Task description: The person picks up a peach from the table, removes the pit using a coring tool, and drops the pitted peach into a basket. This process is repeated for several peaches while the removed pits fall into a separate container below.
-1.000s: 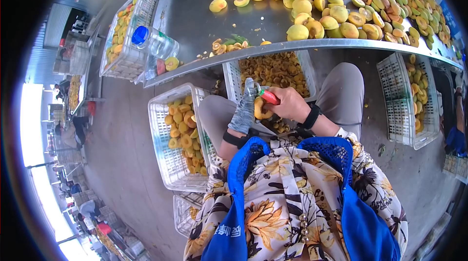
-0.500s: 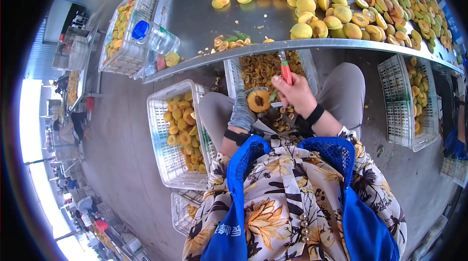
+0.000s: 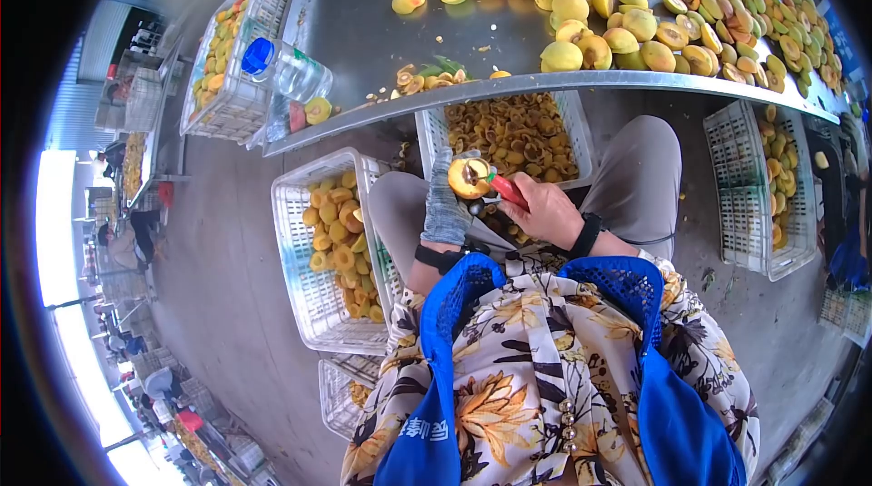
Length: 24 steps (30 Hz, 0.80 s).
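Note:
My left hand (image 3: pixel 445 204) wears a grey glove and is closed around a halved yellow peach (image 3: pixel 466 179), cut face up with a dark hollow at its middle. In my bare right hand (image 3: pixel 551 212) is a pitting tool with a red handle (image 3: pixel 509 191). Its working end meets the cut face of the peach, so the tip is hidden. Just beyond both hands, a white crate (image 3: pixel 581 145) under the table edge holds many scraps of peach.
The metal table (image 3: pixel 381 32) carries many halved peaches (image 3: pixel 636 27) and a water bottle (image 3: pixel 295 73) near its left corner. A white crate (image 3: pixel 295 304) of peach halves stands by my left knee. Another crate (image 3: pixel 740 204) is at the right, and one (image 3: pixel 259 41) at the upper left.
My right hand has turned the tool so that its working end now meets the peach, instead of pointing toward the table. The peach has tilted and moved slightly up and left.

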Tool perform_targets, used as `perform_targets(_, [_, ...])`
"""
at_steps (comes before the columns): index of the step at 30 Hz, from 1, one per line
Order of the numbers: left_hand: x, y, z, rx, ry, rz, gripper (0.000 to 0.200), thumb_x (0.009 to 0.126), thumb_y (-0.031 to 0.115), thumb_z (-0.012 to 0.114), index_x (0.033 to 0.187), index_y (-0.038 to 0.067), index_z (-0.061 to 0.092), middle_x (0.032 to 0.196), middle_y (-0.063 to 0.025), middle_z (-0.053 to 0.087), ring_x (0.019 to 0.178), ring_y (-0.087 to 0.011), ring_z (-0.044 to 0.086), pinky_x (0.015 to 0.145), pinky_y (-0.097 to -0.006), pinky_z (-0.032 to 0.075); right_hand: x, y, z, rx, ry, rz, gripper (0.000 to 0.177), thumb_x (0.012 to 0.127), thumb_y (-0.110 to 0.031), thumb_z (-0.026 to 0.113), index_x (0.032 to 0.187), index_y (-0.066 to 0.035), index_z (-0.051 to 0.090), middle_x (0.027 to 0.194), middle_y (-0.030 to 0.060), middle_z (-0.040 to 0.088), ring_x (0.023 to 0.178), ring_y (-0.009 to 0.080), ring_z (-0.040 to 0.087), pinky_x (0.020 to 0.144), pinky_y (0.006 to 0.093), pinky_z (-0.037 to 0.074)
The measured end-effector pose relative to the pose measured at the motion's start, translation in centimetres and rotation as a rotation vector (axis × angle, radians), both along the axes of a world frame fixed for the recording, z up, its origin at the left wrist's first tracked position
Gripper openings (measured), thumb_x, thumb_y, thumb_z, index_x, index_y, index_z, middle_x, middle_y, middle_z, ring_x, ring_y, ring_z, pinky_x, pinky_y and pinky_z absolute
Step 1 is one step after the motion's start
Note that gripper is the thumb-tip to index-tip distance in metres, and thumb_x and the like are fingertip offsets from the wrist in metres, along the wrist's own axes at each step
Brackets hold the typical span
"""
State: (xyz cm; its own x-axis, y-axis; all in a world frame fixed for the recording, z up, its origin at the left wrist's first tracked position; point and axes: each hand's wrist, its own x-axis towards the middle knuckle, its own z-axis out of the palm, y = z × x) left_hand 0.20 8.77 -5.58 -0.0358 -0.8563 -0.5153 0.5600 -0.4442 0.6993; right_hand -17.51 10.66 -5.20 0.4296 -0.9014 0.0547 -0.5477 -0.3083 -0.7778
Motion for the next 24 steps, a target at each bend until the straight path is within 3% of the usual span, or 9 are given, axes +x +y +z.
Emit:
perform_targets(4, [0.0, -0.1, 0.4, -0.051, -0.024, -0.101, 0.054, 0.087, 0.053, 0.043, 0.105, 0.003, 0.055, 0.078, -0.0072, 0.063, 0.053, -0.0119, 0.057, 0.033, -0.0185, 0.037, 0.2, 0.3, -0.3, 0.057, 0.021, 0.022, 0.031, 0.080, -0.022, 0.063, 0.091, -0.001, 0.044, 0.064, 0.0221, 0.055, 0.065, 0.0410, 0.056, 0.055, 0.0462, 0.042])
perform_targets(8, [-0.1, 0.1, -0.7, -0.107, -0.029, -0.095, 0.048, 0.088, 0.051, 0.043, 0.102, 0.007, 0.058, 0.076, -0.0081, 0.065, 0.054, -0.0119, 0.058, 0.034, -0.0192, 0.038, 0.5, 0.6, -0.7, 0.082, 0.027, 0.004, 0.027, 0.080, -0.018, 0.060, 0.090, 0.001, 0.043, 0.066, 0.0235, 0.056, 0.066, 0.0424, 0.056, 0.058, 0.0484, 0.042])
perform_targets(11, [-0.4, -0.1, -1.5, -0.095, -0.019, -0.097, 0.038, 0.090, 0.041, 0.048, 0.103, 0.007, 0.058, 0.079, -0.0075, 0.064, 0.058, -0.0132, 0.060, 0.042, -0.0215, 0.045, 0.6, 1.0, 0.1, 0.133, 0.038, 0.015, 0.023, 0.080, -0.014, 0.056, 0.088, 0.002, 0.044, 0.067, 0.0245, 0.056, 0.067, 0.0428, 0.056, 0.060, 0.0490, 0.043])
perform_targets(14, [-0.4, -0.1, -2.9, -0.155, 0.049, 0.068, 0.027, 0.091, 0.029, 0.050, 0.103, 0.007, 0.058, 0.083, -0.0072, 0.063, 0.065, -0.0148, 0.061, 0.055, -0.0243, 0.051, 0.6, 1.3, -0.4, 0.196, 0.067, 0.077, 0.022, 0.079, -0.013, 0.055, 0.089, 0.003, 0.044, 0.069, 0.0251, 0.057, 0.068, 0.0429, 0.057, 0.062, 0.0488, 0.044])
perform_targets(16, [0.7, -0.6, -2.7, -0.552, -0.395, -0.355, 0.039, 0.088, 0.035, 0.055, 0.101, -0.001, 0.057, 0.083, -0.0103, 0.063, 0.069, -0.0200, 0.062, 0.065, -0.0299, 0.052, 0.2, 1.5, -1.0, 0.200, 0.078, 0.124, 0.023, 0.078, -0.013, 0.055, 0.091, 0.003, 0.045, 0.070, 0.0253, 0.058, 0.069, 0.0429, 0.057, 0.062, 0.0487, 0.044])
perform_targets(17, [0.7, -0.8, -2.9, -0.780, -0.497, -0.376, 0.040, 0.088, 0.037, 0.055, 0.099, -0.001, 0.057, 0.086, -0.0097, 0.063, 0.073, -0.0184, 0.062, 0.066, -0.0276, 0.051, 0.0, 1.7, -1.5, 0.231, 0.059, 0.161, 0.025, 0.077, -0.014, 0.056, 0.093, 0.003, 0.046, 0.070, 0.0253, 0.058, 0.069, 0.0426, 0.057, 0.062, 0.0481, 0.044])
perform_targets(18, [0.4, -1.1, -2.3, -0.777, -0.497, -0.374, 0.040, 0.088, 0.037, 0.055, 0.099, -0.001, 0.057, 0.086, -0.0097, 0.063, 0.073, -0.0184, 0.062, 0.066, -0.0276, 0.051, 0.0, 1.8, -1.3, 0.261, 0.040, 0.202, 0.027, 0.076, -0.014, 0.057, 0.094, 0.003, 0.046, 0.071, 0.0253, 0.058, 0.069, 0.0424, 0.057, 0.062, 0.0475, 0.045])
perform_targets(20, [-0.1, -1.8, -1.0, -0.116, -0.203, -0.411, 0.042, 0.088, 0.038, 0.054, 0.103, -0.001, 0.056, 0.087, -0.0095, 0.063, 0.076, -0.0169, 0.061, 0.069, -0.0266, 0.051, -0.1, 1.7, -0.8, 0.284, 0.008, 0.162, 0.027, 0.076, -0.014, 0.057, 0.094, 0.002, 0.047, 0.072, 0.0250, 0.058, 0.069, 0.0418, 0.058, 0.063, 0.0466, 0.045])
perform_targets(24, [-1.2, -1.1, 1.0, -0.220, -0.031, -0.208, 0.040, 0.088, 0.037, 0.056, 0.102, 0.000, 0.059, 0.090, -0.0091, 0.062, 0.076, -0.0179, 0.061, 0.070, -0.0278, 0.052, 0.0, 1.5, -0.3, 0.327, -0.056, 0.050, 0.025, 0.075, -0.015, 0.058, 0.093, 0.000, 0.050, 0.074, 0.0239, 0.058, 0.071, 0.0399, 0.058, 0.064, 0.0432, 0.045])
